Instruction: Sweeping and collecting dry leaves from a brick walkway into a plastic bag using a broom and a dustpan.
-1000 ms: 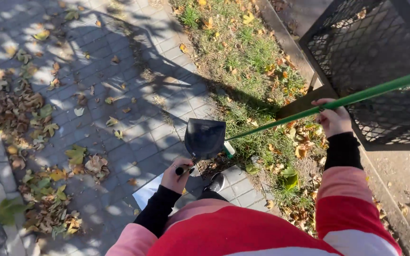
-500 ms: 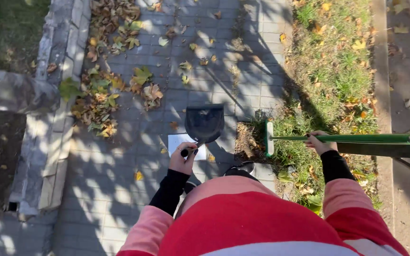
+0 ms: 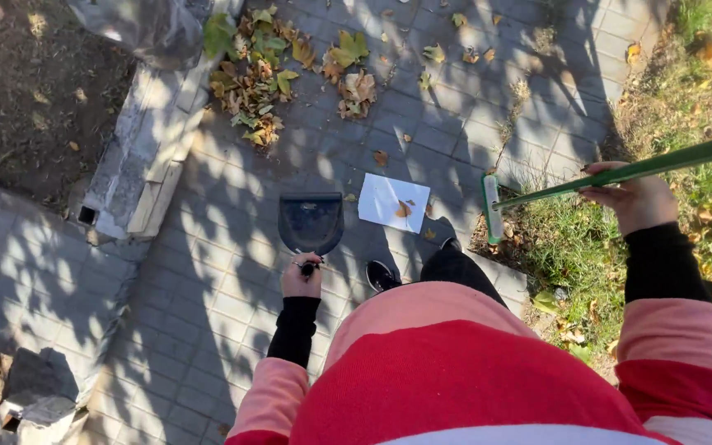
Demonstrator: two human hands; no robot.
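Dustpan (image 3: 311, 222), one, gripped by handle in left hand (image 3: 301, 278), mouth pointing away from person, just left of white paper sheet (image 3: 394, 203); one green-handled broom (image 3: 587, 183), right hand (image 3: 634, 198) wrapped round it, handle slanting up-right from paper.

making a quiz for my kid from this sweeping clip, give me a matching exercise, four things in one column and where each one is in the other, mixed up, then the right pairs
Things:
1. dustpan
2. green broom
3. white sheet of paper
4. pile of leaves

Places:
A. lying flat on the paving, between the dustpan and the broom head
B. against the stone kerb, beyond the dustpan
C. held by its handle in the left hand
D. gripped on its shaft by the right hand, head at the grass edge

Pairs: 1-C, 2-D, 3-A, 4-B
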